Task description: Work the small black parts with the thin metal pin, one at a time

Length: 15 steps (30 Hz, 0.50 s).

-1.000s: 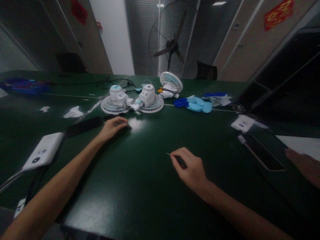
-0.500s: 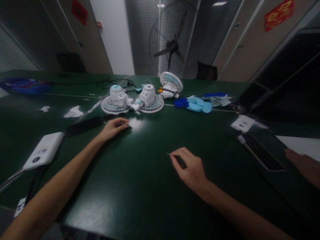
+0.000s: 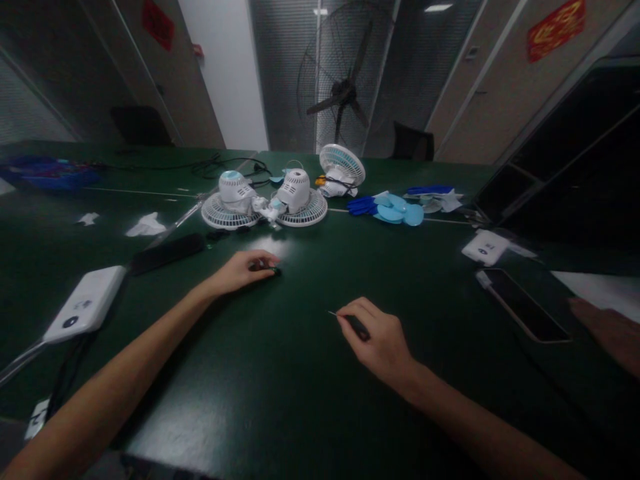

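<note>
My left hand (image 3: 246, 270) is closed around a small dark object (image 3: 277, 271) just above the green table, left of centre; its kind is too small and dim to make out. To the right, my right hand (image 3: 377, 337) grips a small screwdriver (image 3: 332, 313) with a thin metal shaft pointing left. Its dark handle is mostly hidden in the palm. Beyond the left hand lie two white fan heads (image 3: 293, 190), face down with their grilles on the table. A third small fan (image 3: 342, 168) stands tilted behind them.
Light blue fan blades (image 3: 397, 209) and blue gloves (image 3: 361, 205) lie right of the fans. A white power bank (image 3: 85, 303) and a dark elongated case (image 3: 169, 253) are on the left. At right are a phone (image 3: 525, 303) and another person's hand (image 3: 605, 330).
My left hand has moved right and nearer to me with the small dark object. My right hand with the screwdriver has barely shifted.
</note>
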{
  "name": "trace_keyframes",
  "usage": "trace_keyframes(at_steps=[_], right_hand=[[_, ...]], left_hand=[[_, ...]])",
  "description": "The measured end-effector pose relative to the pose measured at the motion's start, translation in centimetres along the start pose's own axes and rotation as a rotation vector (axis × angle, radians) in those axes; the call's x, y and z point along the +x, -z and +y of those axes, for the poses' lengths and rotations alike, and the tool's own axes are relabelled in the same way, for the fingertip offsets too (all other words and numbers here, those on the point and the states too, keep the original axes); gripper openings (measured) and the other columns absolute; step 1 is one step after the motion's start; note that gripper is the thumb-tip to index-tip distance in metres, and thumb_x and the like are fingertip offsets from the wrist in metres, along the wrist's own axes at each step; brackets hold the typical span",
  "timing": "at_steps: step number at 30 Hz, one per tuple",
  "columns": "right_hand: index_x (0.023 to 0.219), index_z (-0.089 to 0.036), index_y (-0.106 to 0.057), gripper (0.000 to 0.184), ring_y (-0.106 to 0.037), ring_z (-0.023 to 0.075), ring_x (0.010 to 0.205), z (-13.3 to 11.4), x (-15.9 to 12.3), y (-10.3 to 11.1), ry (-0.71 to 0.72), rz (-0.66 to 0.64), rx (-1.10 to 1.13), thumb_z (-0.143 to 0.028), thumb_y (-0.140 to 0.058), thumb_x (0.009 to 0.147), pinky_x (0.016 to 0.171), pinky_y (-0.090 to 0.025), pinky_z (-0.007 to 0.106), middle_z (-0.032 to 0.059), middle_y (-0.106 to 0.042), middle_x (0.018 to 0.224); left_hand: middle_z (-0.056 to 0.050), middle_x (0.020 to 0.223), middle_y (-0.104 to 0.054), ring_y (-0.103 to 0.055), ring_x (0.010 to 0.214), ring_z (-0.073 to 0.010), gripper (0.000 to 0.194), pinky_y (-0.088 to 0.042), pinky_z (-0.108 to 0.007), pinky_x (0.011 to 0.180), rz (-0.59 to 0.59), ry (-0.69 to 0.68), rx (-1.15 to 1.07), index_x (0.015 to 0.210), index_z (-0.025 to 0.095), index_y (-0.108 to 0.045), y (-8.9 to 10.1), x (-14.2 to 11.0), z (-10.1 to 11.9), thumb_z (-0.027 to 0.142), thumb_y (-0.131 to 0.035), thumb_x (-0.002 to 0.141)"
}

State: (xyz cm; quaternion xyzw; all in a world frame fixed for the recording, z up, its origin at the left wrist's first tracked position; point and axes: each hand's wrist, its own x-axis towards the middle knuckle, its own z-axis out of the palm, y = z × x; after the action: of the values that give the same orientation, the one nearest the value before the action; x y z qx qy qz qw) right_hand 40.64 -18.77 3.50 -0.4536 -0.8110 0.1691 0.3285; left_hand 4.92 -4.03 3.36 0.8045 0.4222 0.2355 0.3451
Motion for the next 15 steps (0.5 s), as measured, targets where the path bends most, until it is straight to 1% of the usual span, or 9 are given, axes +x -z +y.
trace_keyframes(at_steps=[1,4,6,7,10,15], right_hand=[[0.109,-0.02,-0.07,0.014,-0.07,0.0157,0.081,0.0,0.0,0.0,0.011,-0.022,-0.007,-0.017,-0.058,0.104,0.067,-0.059,0.025,0.0056,-0.07,0.104],[0.11,-0.02,-0.07,0.014,-0.069,0.0153,0.08,-0.1,0.0,-0.1,0.042,-0.068,-0.019,-0.018,-0.057,0.104,0.066,-0.057,0.024,0.0053,-0.071,0.104],[0.109,-0.019,-0.07,0.014,-0.068,0.0151,0.078,-0.1,0.0,-0.1,0.048,-0.078,-0.021,-0.018,-0.057,0.104,0.066,-0.056,0.024,0.0054,-0.07,0.102],[0.109,-0.019,-0.07,0.014,-0.068,0.0151,0.077,-0.1,0.0,-0.1,0.048,-0.081,-0.02,-0.019,-0.056,0.104,0.065,-0.056,0.025,0.0056,-0.07,0.102],[0.107,-0.019,-0.069,0.014,-0.067,0.015,0.076,-0.2,0.0,0.0,0.048,-0.085,-0.013,-0.019,-0.056,0.104,0.065,-0.056,0.025,0.0058,-0.071,0.101],[0.105,-0.019,-0.069,0.013,-0.067,0.0145,0.075,-0.4,0.3,0.1,0.041,-0.119,-0.036,-0.018,-0.056,0.102,0.062,-0.056,0.023,0.0056,-0.07,0.1]], left_hand=[[-0.007,0.108,-0.074,-0.069,0.092,-0.0216,0.037,-0.055,-0.034,0.082,-0.065,-0.041,-0.017,0.128,0.022,-0.073,-1.2,-0.1,1.3,0.04,-0.072,0.096],[-0.007,0.108,-0.071,-0.067,0.093,-0.0197,0.037,-0.054,-0.032,0.082,-0.197,-0.176,-0.084,0.133,0.022,-0.069,-4.9,-0.5,5.2,0.032,-0.07,0.097],[-0.008,0.11,-0.069,-0.066,0.096,-0.0196,0.037,-0.054,-0.033,0.086,-0.253,-0.27,-0.114,0.133,0.022,-0.068,-6.8,-0.8,7.0,0.026,-0.07,0.097],[-0.008,0.111,-0.069,-0.066,0.098,-0.0197,0.037,-0.054,-0.034,0.088,-0.269,-0.303,-0.121,0.134,0.022,-0.067,-7.5,-0.9,7.5,0.023,-0.069,0.096],[-0.007,0.111,-0.067,-0.065,0.1,-0.0201,0.041,-0.053,-0.035,0.091,-0.28,-0.328,-0.125,0.136,0.024,-0.065,-8.2,-1.0,8.1,0.019,-0.069,0.096],[-0.007,0.11,-0.068,-0.065,0.101,-0.0205,0.04,-0.053,-0.035,0.091,-0.293,-0.329,-0.125,0.135,0.024,-0.065,-8.0,-1.0,7.9,0.019,-0.071,0.096]])
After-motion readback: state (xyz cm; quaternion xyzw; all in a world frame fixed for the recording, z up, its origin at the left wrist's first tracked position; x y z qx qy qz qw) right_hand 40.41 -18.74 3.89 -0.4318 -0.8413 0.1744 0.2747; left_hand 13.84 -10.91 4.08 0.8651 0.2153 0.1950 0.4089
